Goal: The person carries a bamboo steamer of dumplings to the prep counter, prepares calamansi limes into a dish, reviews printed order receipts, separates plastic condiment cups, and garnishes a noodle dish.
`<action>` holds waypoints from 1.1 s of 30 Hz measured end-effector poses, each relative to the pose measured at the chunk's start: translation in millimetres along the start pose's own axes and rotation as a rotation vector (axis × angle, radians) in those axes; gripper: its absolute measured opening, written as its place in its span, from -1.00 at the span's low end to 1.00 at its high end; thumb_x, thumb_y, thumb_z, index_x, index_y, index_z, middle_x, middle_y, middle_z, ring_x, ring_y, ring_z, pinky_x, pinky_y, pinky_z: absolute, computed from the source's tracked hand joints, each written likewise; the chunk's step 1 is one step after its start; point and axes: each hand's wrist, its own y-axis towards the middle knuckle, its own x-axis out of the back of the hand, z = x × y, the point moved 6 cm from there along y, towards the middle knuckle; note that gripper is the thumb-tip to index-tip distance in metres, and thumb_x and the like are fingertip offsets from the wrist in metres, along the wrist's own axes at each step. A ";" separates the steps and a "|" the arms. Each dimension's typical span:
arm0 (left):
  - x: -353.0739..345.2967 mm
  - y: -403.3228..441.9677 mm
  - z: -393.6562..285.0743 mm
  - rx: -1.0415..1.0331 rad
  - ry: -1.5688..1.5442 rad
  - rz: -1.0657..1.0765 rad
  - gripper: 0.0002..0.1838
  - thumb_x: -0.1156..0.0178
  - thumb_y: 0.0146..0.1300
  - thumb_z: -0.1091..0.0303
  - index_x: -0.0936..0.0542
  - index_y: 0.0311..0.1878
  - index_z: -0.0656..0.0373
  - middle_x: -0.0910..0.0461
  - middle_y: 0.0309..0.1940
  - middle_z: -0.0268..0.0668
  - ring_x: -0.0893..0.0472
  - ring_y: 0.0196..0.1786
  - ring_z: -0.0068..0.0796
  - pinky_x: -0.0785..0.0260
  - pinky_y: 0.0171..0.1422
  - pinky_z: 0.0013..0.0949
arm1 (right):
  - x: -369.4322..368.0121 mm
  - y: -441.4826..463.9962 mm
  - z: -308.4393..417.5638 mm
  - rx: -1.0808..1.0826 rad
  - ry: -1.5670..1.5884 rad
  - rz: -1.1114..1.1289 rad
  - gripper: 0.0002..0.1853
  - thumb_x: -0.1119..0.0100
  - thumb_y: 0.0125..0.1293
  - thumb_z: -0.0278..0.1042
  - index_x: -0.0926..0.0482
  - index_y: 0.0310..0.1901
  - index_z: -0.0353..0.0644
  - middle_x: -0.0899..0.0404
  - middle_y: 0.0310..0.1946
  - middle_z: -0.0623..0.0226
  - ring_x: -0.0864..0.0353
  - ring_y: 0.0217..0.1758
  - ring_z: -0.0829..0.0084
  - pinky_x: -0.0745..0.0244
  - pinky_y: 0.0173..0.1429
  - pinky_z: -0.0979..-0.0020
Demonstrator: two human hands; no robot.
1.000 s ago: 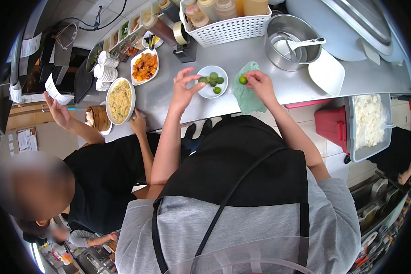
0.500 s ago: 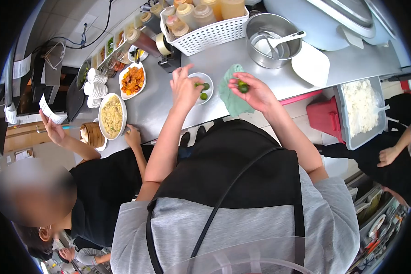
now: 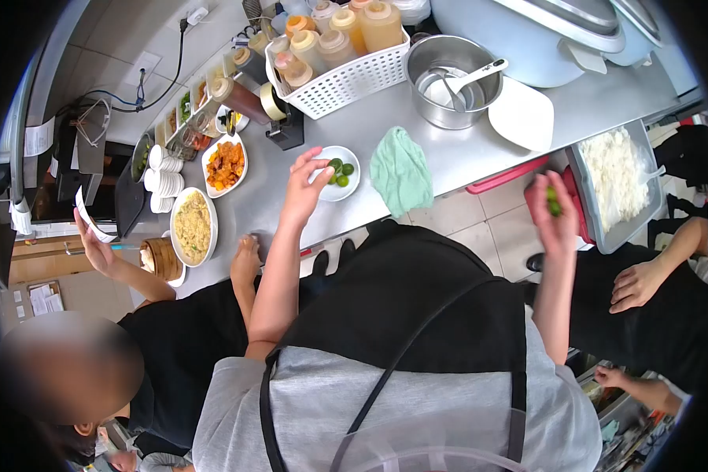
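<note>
My left hand [image 3: 300, 189] is held at the left edge of a small white plate [image 3: 349, 191], its thumb and fingers apart with nothing between them. Several small green limes [image 3: 342, 179] lie on that plate. Out to the right, my right hand [image 3: 557, 216] curls around small green limes [image 3: 554, 203], above a red bin [image 3: 578, 206] beyond the counter's edge. How many it holds is hard to make out. A crumpled light green cloth [image 3: 401, 171] lies between my hands, hanging over the counter's front edge.
A steel pot [image 3: 440, 114] with a ladle, a white plate [image 3: 521, 118] and a basket of sauce bottles [image 3: 346, 93] stand behind. A rice tub [image 3: 641, 208] is at right. Left are fried rice [image 3: 193, 228], a steamer [image 3: 165, 261] and a co-worker [image 3: 181, 330].
My right hand has swung right, from over the cloth to above the red bin, still with limes. My left hand has drawn back from over the plate, where more limes now show.
</note>
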 end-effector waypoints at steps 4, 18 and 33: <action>-6.8 -5.8 -3.3 0.273 -0.684 0.138 -0.75 -0.06 0.23 0.28 -0.53 -0.17 0.26 -0.35 0.15 -0.25 -0.27 0.19 -0.42 -0.06 0.28 -0.31 | 57.2 -34.0 112.7 0.296 -0.458 0.140 -0.75 -0.04 0.27 -0.36 -0.46 -0.07 -0.30 -0.51 -0.25 0.28 -0.43 -0.39 0.65 -0.24 -0.47 0.72; 13.4 7.5 6.6 0.095 0.359 -0.007 -0.66 -0.34 -0.24 0.33 -0.63 -0.25 0.06 -0.27 0.16 -0.10 -0.08 0.28 -0.06 -0.01 0.29 -0.13 | 81.4 -94.6 176.7 0.857 -1.992 -0.625 -0.81 -0.18 0.09 -0.29 -0.58 -0.33 -0.23 -0.58 -0.49 0.14 -0.58 -0.38 0.38 -0.45 -0.28 0.42; -42.0 19.4 19.6 -0.111 0.723 -0.064 -0.73 -0.29 -0.09 0.25 -0.64 -0.29 0.15 -0.28 0.17 -0.10 -0.11 0.29 -0.04 0.03 0.33 -0.13 | 42.0 -45.9 170.1 0.702 -1.975 -0.634 -0.62 -0.21 0.06 -0.04 -0.58 -0.21 -0.17 -0.60 -0.39 0.07 -0.61 -0.25 0.23 -0.46 -0.15 0.30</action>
